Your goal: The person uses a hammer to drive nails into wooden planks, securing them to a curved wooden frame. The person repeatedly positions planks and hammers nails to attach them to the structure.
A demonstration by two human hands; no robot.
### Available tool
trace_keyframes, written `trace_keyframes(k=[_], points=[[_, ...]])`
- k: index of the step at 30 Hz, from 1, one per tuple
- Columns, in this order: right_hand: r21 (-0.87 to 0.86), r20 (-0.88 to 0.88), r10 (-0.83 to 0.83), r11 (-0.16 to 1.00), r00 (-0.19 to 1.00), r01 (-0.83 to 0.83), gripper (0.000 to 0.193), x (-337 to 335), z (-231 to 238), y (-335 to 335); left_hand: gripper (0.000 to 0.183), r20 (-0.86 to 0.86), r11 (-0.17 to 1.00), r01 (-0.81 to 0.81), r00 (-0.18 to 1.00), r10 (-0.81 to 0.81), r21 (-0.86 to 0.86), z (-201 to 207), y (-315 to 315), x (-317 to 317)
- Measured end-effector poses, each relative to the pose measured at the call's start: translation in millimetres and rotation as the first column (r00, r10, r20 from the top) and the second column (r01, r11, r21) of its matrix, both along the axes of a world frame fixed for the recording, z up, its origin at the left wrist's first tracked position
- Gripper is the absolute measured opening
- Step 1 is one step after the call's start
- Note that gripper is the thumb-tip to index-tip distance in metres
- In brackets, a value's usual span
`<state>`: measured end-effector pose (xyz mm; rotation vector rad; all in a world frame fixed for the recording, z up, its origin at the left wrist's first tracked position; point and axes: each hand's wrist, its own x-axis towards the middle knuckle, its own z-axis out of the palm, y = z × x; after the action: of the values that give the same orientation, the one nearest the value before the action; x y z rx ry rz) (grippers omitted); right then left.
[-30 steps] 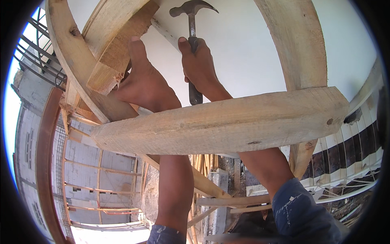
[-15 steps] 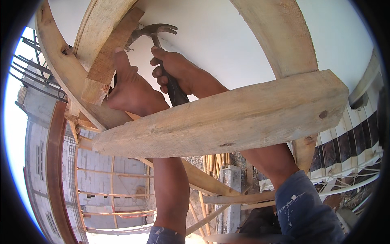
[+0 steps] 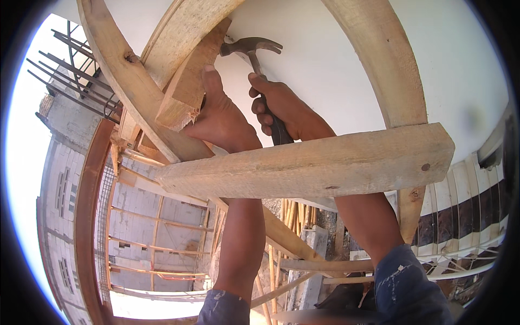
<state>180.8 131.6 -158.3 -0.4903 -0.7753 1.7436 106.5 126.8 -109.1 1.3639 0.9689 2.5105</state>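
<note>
Gripping hammer [image 3: 254, 60] by handle [image 3: 278, 131] in right hand [image 3: 287, 111], with head [image 3: 250, 45] at right side of wood block [image 3: 194, 80]; can't confirm contact. Bracing left hand [image 3: 225, 124] on block, with thumb [image 3: 212, 84] against side; can't tell hidden fingers' grip. Reaching behind thick beam [image 3: 306, 167].

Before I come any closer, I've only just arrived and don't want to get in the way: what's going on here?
A person is working with both hands beyond a thick wooden beam that crosses in front of their forearms. The right hand grips a claw hammer, its head right beside a wooden block; whether they touch is unclear. The left hand is at the block's near end, thumb against its side, fingers mostly hidden.
</note>
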Motion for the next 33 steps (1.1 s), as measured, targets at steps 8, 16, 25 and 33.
trace_keyframes(k=[8,16,25,33], points=[[0.190,0.389,-0.284,0.956,0.876,0.225,0.042,0,-41,-45,0.054,-0.040,0.977,0.098,0.995,-0.092,0.189,2,-8,3],[-0.271,0.220,-0.064,0.955,0.973,0.124,0.025,-10,-138,-140,0.060,-0.079,0.972,0.115,0.992,-0.101,0.206,-1,-1,-2],[-0.424,0.207,0.005,0.902,0.978,0.085,0.025,-14,-215,-236,0.049,-0.179,0.937,0.088,0.983,-0.028,0.337,-3,9,-6],[-0.399,0.280,0.013,0.911,0.960,0.104,0.027,-10,-231,-254,0.042,-0.144,0.946,0.047,0.990,-0.001,0.320,-2,7,-1]])
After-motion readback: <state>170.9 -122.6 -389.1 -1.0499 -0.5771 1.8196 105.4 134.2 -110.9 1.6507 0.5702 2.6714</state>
